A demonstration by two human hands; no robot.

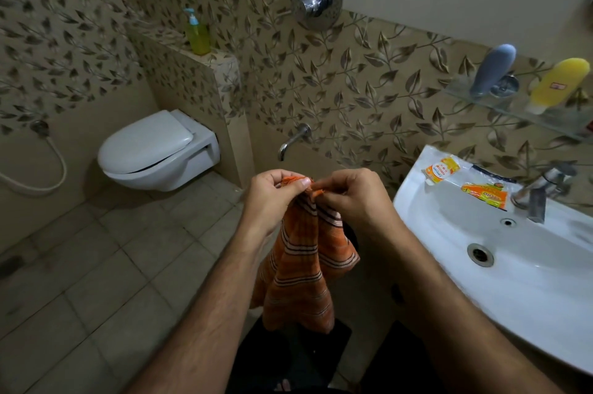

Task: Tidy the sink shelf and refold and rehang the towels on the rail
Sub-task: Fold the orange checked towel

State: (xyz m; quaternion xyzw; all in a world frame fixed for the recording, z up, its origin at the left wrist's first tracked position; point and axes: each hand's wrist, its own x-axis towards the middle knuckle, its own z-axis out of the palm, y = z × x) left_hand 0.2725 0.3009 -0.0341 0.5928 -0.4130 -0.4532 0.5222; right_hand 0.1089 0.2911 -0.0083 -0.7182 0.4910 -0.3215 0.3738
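An orange towel [301,265] with pale and dark stripes hangs down in front of me. My left hand [272,197] and my right hand [353,197] pinch its top edge side by side, close together. The cloth droops in folds below my hands, over the floor. At the right, a glass shelf [513,111] on the wall carries a grey-blue bottle [492,71] and a yellow bottle [556,83], both lying tilted. No towel rail is in view.
The white sink [481,265] stands at the right with a chrome tap [542,191]; two orange-yellow packets [441,170] [486,196] lie on its rim. A white toilet [154,152] hangs at the left. A green soap dispenser [197,34] sits on the ledge. Wall spout [293,140] behind my hands.
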